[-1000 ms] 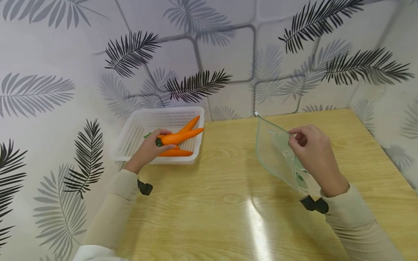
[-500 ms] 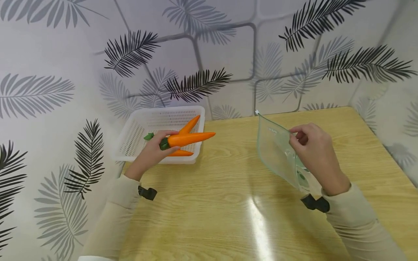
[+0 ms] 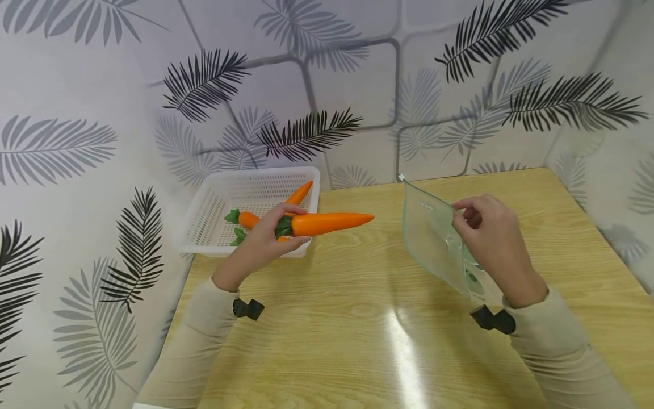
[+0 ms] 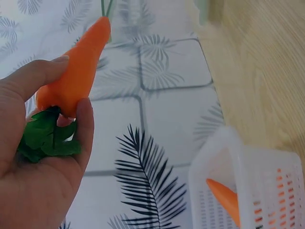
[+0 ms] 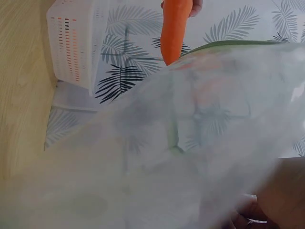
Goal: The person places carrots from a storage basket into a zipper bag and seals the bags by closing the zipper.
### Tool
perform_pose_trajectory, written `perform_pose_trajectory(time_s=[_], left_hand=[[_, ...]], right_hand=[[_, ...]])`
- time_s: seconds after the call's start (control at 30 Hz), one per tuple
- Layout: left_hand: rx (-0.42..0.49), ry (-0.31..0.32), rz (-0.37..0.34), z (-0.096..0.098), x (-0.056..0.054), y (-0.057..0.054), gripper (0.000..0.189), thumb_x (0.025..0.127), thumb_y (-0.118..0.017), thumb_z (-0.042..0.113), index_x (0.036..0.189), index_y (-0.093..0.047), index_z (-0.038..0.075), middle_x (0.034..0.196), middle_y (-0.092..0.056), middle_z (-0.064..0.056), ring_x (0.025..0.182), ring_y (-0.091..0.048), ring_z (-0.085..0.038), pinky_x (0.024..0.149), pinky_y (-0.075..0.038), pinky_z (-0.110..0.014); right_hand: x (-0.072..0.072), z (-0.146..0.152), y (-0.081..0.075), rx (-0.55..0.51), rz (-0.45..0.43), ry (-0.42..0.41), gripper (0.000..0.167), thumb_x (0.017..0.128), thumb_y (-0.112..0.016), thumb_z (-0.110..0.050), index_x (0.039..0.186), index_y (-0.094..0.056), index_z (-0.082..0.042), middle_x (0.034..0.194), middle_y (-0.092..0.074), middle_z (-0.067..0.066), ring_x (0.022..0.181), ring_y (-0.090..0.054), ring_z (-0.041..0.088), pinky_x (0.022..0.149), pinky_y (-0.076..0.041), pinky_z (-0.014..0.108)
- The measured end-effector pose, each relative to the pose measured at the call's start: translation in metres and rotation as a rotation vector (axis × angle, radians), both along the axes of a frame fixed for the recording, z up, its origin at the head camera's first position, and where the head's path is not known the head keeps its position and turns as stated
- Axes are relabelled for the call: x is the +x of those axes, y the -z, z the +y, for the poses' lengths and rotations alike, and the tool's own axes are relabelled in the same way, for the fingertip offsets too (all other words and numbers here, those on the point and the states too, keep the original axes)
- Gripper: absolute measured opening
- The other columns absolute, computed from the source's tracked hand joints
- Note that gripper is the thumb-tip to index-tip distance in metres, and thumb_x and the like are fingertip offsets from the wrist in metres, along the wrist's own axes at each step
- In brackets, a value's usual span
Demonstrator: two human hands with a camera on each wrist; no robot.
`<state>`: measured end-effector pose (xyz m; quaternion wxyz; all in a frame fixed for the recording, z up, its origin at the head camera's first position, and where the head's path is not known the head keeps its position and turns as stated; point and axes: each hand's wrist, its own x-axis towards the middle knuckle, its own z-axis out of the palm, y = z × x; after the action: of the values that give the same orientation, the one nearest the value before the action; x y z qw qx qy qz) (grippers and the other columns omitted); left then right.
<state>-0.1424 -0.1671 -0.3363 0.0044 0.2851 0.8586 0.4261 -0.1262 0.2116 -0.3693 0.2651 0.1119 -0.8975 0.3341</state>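
My left hand grips an orange carrot at its leafy green top, fingers on one side and thumb on the other. The carrot's tip points right, past the basket's edge, toward the bag. In the left wrist view, the green leaves lie against the palm. My right hand pinches the upper edge of a clear zip bag with green trim and a white slider. The bag hangs upright above the table, its mouth at the top. In the right wrist view, the bag covers most of the picture.
A white slotted plastic basket stands at the back left, with more carrots in it, partly hidden by my left hand. The wooden table meets a leaf-patterned wall covering behind. A black device sits on each wrist.
My left hand has lifted the carrot and carried it right, out beyond the basket's rim. Carrots left in the basket show more now. My right hand and the bag have stayed nearly still.
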Motion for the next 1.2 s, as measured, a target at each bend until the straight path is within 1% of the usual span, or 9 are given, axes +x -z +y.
perform_pose_trajectory(time_s=[0.03, 0.2, 0.43, 0.57, 0.67, 0.77, 0.97, 1.1, 1.2], left_hand=[[-0.002, 0.001, 0.021, 0.003, 0.002, -0.002, 0.045, 0.083, -0.069, 0.006, 0.123, -0.049, 0.003, 0.118, -0.052, -0.012, 0.101, -0.050, -0.024, 0.090, -0.043, -0.041], [-0.015, 0.013, 0.146, 0.011, -0.007, 0.008, 0.046, 0.081, -0.073, 0.014, 0.123, -0.053, 0.012, 0.116, -0.055, -0.003, 0.100, -0.049, -0.017, 0.089, -0.042, -0.035], [0.025, 0.099, 0.295, 0.033, -0.014, 0.010, 0.046, 0.082, -0.072, 0.016, 0.124, -0.054, 0.008, 0.121, -0.053, -0.003, 0.109, -0.047, -0.017, 0.097, -0.039, -0.034], [0.019, 0.112, 0.329, 0.048, -0.014, 0.008, 0.045, 0.082, -0.072, 0.017, 0.123, -0.056, 0.008, 0.122, -0.052, -0.003, 0.111, -0.046, -0.017, 0.099, -0.037, -0.032], [0.004, 0.111, 0.339, 0.059, -0.014, 0.007, 0.044, 0.082, -0.073, 0.017, 0.123, -0.057, 0.009, 0.122, -0.051, -0.004, 0.109, -0.047, -0.016, 0.094, -0.040, -0.029], [-0.007, 0.115, 0.321, 0.069, -0.013, 0.005, 0.044, 0.084, -0.070, 0.017, 0.125, -0.056, 0.008, 0.123, -0.048, -0.005, 0.106, -0.048, -0.014, 0.090, -0.043, -0.025], [-0.014, 0.149, 0.292, 0.088, -0.011, 0.000, 0.047, 0.088, -0.064, 0.019, 0.131, -0.050, 0.005, 0.126, -0.043, -0.010, 0.107, -0.049, -0.015, 0.092, -0.042, -0.021], [-0.042, 0.143, 0.357, 0.099, -0.012, -0.002, 0.046, 0.088, -0.064, 0.019, 0.129, -0.049, 0.004, 0.123, -0.046, -0.009, 0.107, -0.047, -0.016, 0.092, -0.040, -0.021], [-0.079, 0.109, 0.426, 0.105, -0.015, -0.004, 0.043, 0.086, -0.068, 0.016, 0.123, -0.050, 0.005, 0.118, -0.049, -0.007, 0.107, -0.045, -0.018, 0.093, -0.038, -0.024]], right_hand=[[0.000, 0.000, 0.000, 0.001, -0.002, 0.000, 0.012, 0.087, -0.061, -0.009, 0.093, -0.068, -0.002, 0.076, -0.054, 0.004, 0.065, -0.050, 0.014, 0.057, -0.038, 0.021], [0.000, -0.002, 0.003, 0.004, 0.011, -0.001, 0.011, 0.086, -0.061, -0.008, 0.092, -0.068, -0.002, 0.075, -0.054, 0.004, 0.065, -0.049, 0.013, 0.057, -0.037, 0.021], [-0.001, -0.003, 0.005, 0.002, 0.031, -0.001, 0.010, 0.085, -0.061, -0.007, 0.091, -0.068, -0.003, 0.075, -0.054, 0.004, 0.065, -0.049, 0.013, 0.057, -0.036, 0.020], [0.000, -0.005, 0.005, 0.002, 0.021, -0.005, 0.010, 0.085, -0.061, -0.007, 0.091, -0.068, -0.003, 0.075, -0.054, 0.003, 0.064, -0.049, 0.012, 0.056, -0.036, 0.020], [0.001, -0.007, 0.004, 0.007, 0.018, -0.013, 0.010, 0.086, -0.060, -0.007, 0.092, -0.068, -0.003, 0.075, -0.053, 0.002, 0.064, -0.048, 0.012, 0.055, -0.036, 0.020], [0.002, -0.008, 0.004, 0.009, 0.019, -0.018, 0.011, 0.086, -0.060, -0.007, 0.092, -0.068, -0.004, 0.075, -0.053, 0.002, 0.063, -0.047, 0.011, 0.054, -0.037, 0.019], [0.004, -0.009, 0.003, 0.011, 0.012, -0.019, 0.010, 0.086, -0.061, -0.007, 0.093, -0.068, -0.004, 0.076, -0.053, 0.002, 0.064, -0.048, 0.011, 0.056, -0.038, 0.019], [0.004, -0.010, 0.001, 0.009, 0.013, -0.022, 0.011, 0.086, -0.061, -0.008, 0.093, -0.068, -0.004, 0.076, -0.054, 0.002, 0.064, -0.048, 0.011, 0.056, -0.039, 0.021], [0.003, -0.011, -0.001, 0.006, 0.017, -0.023, 0.011, 0.086, -0.061, -0.008, 0.094, -0.067, -0.004, 0.076, -0.054, 0.002, 0.064, -0.047, 0.011, 0.056, -0.039, 0.022]])
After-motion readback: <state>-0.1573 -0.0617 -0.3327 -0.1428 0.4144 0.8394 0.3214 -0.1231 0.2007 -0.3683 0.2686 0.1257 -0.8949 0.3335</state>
